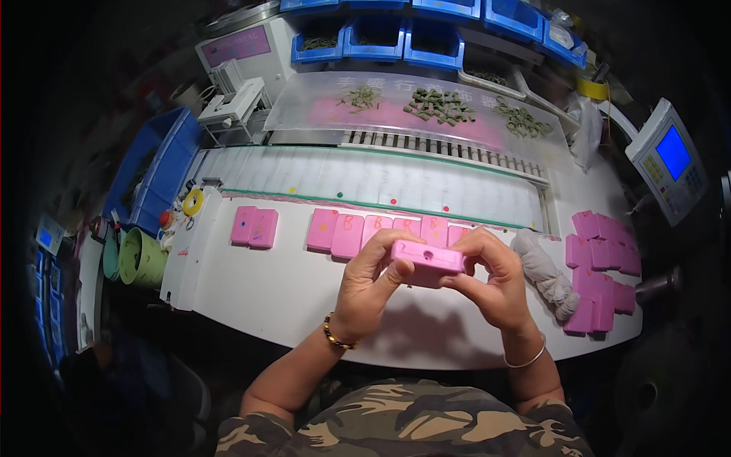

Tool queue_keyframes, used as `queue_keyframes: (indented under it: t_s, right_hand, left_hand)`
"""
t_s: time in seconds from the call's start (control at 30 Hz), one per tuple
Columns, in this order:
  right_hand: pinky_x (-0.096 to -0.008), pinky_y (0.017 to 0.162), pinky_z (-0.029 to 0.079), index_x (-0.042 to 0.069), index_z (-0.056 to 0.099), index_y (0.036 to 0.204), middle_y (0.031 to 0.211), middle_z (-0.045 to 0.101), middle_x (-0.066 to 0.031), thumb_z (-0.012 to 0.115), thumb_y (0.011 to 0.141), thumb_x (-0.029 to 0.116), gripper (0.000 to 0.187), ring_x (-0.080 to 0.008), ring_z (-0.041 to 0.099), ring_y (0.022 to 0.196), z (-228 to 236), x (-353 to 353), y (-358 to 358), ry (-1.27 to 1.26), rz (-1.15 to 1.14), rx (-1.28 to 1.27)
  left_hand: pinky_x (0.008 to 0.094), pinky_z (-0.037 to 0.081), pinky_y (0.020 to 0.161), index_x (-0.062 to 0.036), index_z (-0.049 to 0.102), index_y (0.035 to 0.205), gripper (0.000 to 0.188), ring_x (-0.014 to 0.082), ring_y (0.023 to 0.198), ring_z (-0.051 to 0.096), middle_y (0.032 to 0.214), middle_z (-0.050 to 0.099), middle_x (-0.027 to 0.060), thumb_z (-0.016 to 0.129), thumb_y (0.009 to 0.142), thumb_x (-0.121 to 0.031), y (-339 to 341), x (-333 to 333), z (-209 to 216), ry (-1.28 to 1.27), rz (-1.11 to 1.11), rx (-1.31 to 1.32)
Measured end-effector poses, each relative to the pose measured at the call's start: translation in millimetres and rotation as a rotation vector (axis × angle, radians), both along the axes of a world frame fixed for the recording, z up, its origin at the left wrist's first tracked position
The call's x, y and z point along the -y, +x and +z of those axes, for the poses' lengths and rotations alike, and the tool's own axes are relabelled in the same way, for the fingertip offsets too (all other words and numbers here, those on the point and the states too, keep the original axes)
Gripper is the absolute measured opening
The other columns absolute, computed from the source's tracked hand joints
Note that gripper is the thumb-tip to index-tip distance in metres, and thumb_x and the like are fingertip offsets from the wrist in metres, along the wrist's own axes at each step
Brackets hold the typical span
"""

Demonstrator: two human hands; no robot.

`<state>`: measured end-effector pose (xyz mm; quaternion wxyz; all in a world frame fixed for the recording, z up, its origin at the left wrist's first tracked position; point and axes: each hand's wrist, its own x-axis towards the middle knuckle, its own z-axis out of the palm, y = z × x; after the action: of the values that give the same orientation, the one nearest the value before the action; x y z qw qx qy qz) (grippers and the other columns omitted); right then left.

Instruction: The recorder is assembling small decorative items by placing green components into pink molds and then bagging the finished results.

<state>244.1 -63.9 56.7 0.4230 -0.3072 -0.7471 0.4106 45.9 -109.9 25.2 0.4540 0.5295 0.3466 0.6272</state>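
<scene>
In the head view, the pink block [426,265] is held near the middle, over the table. The left hand [362,288] pinches it at its 9 o'clock end, thumb pressed to the near face; the right hand [493,286] pinches the 3 o'clock end between thumb and curled fingers. The face toward the person has a small hole. It looks stiff, matte and fairly light, probably not slippery; the two short ends seem the best hold, clear of the hole.

Clockwise from the block, the pale, smooth table [278,293] carries a row of pink blocks [347,235] toward 10 to 12 o'clock, a grey cloth [542,273] at 3 and more blocks [601,251] beyond it. Blue bins [373,38] line the far side around 12, a blue screen [674,150] glows at 2, and the room's edges are dark.
</scene>
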Motion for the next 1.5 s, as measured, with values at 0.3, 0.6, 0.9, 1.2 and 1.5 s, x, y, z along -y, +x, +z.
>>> queue_keyframes:
  t_s: [0.3,0.6,0.9,1.2,1.5]
  right_hand:
    - [-0.0293,0.080,0.046,-0.003,0.066,0.105,0.101,0.066,-0.0077,0.073,0.077,0.001,0.030,-0.0161,0.061,0.088,5,-4,1,-0.373,0.492,-0.394]
    - [-0.0284,0.074,0.048,0.005,0.053,0.134,0.118,0.062,-0.0080,0.072,0.081,0.008,0.057,-0.0169,0.058,0.099,-22,-17,15,-0.003,-0.230,0.233]
    - [-0.0414,0.098,0.044,0.003,0.047,0.137,0.130,0.054,-0.0174,0.077,0.074,0.009,0.071,-0.0347,0.052,0.119,-29,-8,40,0.130,-0.246,0.598]
    - [-0.0444,0.106,0.039,-0.001,0.037,0.143,0.137,0.046,-0.0235,0.079,0.069,0.006,0.085,-0.0403,0.046,0.125,-48,-24,31,0.118,-0.175,0.632]
    - [-0.0353,0.090,0.050,0.003,0.037,0.145,0.134,0.049,-0.0183,0.081,0.068,0.007,0.089,-0.0324,0.051,0.120,-53,-32,33,-0.107,-0.168,0.486]
  left_hand:
    - [0.0362,0.045,0.097,-0.0070,0.052,0.126,0.067,0.0181,0.122,0.049,0.127,0.049,0.0052,0.087,0.069,-0.007,-27,-5,22,-0.181,-0.895,0.290]
    - [0.0308,0.051,0.077,-0.0044,0.055,0.106,0.043,0.0143,0.099,0.056,0.105,0.055,0.0065,0.081,0.074,-0.014,-109,-95,-22,-0.286,0.309,-0.481]
    - [0.0426,0.046,0.097,-0.0104,0.064,0.108,0.051,0.0353,0.112,0.055,0.115,0.059,0.0171,0.077,0.070,-0.041,-227,-146,-46,-0.406,0.933,-1.220]
    - [0.0423,0.037,0.104,-0.0068,0.061,0.117,0.048,0.0328,0.123,0.047,0.130,0.052,0.0135,0.076,0.080,-0.034,-176,-104,-25,0.053,0.755,-1.077]
    - [0.0405,0.037,0.105,-0.0036,0.059,0.121,0.055,0.0333,0.122,0.046,0.129,0.051,0.0149,0.081,0.073,-0.019,-192,-23,-14,-0.124,0.725,-1.139]
